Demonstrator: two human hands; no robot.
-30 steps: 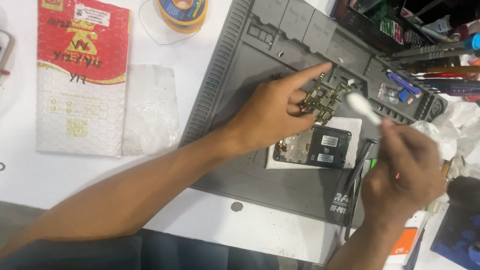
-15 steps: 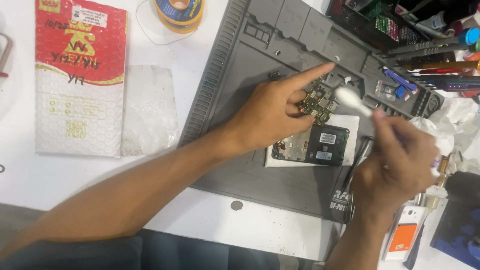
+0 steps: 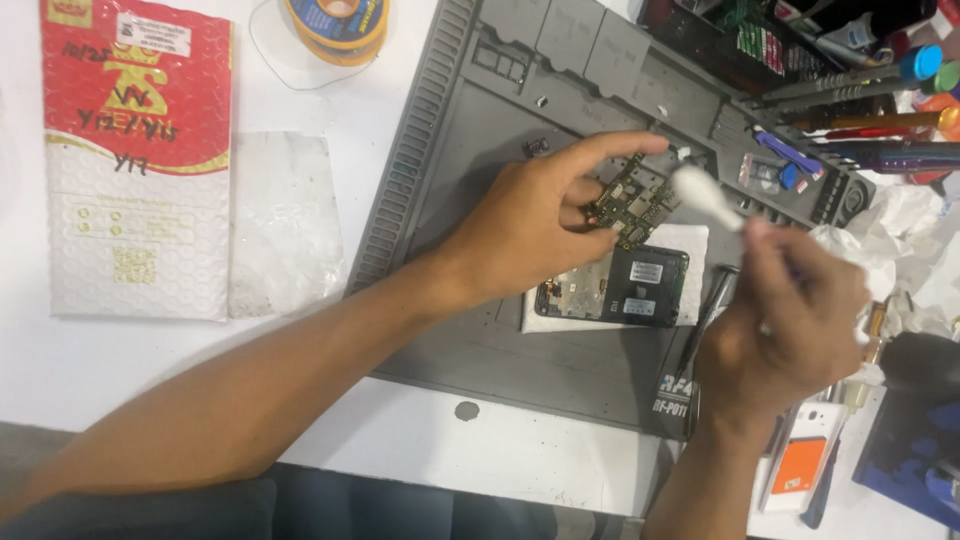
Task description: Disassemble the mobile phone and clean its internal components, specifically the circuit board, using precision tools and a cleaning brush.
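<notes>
Grey silicone work mat [image 3: 480, 330] fills most of what I see, lying on the white table [image 3: 300, 120]. On it, a dark opened phone [image 3: 620, 288] rests on a white pad [image 3: 690, 245]. My left hand [image 3: 530, 215] is pinched shut on a small circuit board [image 3: 628, 203], held just above the phone. My right hand [image 3: 785, 315] is closed around a white brush [image 3: 705, 195], its tip touching the board's edge.
</notes>
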